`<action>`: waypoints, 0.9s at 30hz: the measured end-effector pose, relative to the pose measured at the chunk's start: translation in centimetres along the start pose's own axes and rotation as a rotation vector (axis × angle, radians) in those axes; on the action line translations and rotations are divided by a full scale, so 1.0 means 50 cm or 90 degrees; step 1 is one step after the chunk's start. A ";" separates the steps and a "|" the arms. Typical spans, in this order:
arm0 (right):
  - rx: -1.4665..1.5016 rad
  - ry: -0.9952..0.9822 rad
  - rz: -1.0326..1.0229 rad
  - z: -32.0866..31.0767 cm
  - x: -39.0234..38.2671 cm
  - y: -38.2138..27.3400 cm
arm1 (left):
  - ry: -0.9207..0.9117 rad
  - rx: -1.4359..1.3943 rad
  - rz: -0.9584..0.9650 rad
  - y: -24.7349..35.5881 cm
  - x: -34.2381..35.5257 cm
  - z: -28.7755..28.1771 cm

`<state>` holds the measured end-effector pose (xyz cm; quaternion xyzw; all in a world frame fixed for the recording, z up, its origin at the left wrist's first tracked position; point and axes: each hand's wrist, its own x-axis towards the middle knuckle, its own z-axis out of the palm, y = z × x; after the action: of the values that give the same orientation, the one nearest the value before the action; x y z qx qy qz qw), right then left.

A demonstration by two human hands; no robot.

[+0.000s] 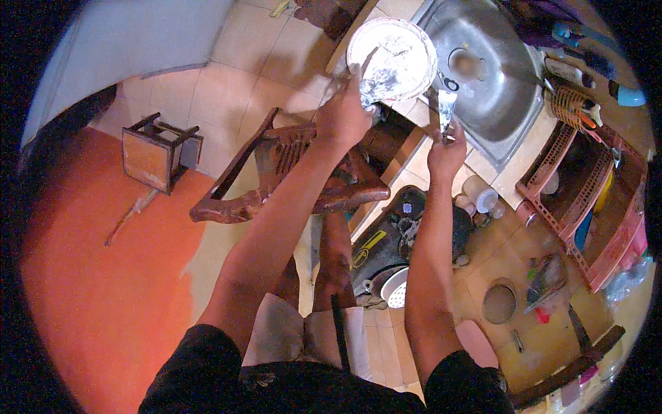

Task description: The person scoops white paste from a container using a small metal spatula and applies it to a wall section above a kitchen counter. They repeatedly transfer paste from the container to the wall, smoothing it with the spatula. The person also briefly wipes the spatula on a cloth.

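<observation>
Beside a metal sink (500, 103), the left hand (345, 117) grips a round, white-smeared container (407, 58) while the right hand (447, 150), apart from it, clasps a flat-bladed scraper (447, 105).

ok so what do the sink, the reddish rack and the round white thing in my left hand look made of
Sink: metal, probably stainless steel; smooth grey sheen with soft highlights.
Reddish rack: likely moulded plastic, fairly dull; thin perforated strips suggest it.
Round white thing: plastic or coated metal, perhaps; glare hides its finish.

Shirt (324, 390): black, small greyish marking (260, 379) | sleeves (196, 362): short, black | shorts (274, 330): pale, dark stripe (340, 331)
</observation>
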<state>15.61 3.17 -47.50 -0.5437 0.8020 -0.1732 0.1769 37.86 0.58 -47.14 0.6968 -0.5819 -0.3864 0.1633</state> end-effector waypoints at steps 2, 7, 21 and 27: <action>-0.053 0.028 -0.058 -0.004 0.007 0.017 | -0.032 0.049 -0.084 -0.027 0.012 0.014; -0.003 0.064 0.000 0.021 0.038 0.162 | 0.092 -0.127 -0.012 -0.067 0.035 0.040; 0.006 -0.022 0.003 0.000 0.032 0.154 | 0.099 -0.019 -0.245 -0.054 0.105 0.064; -0.094 0.110 -0.046 -0.025 -0.013 0.249 | 0.126 -0.046 -0.048 -0.126 0.134 0.074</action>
<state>5.14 8.21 -52.22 -0.5668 0.8047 -0.1660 0.0602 39.66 -3.20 -56.15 0.7468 -0.5217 -0.3421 0.2304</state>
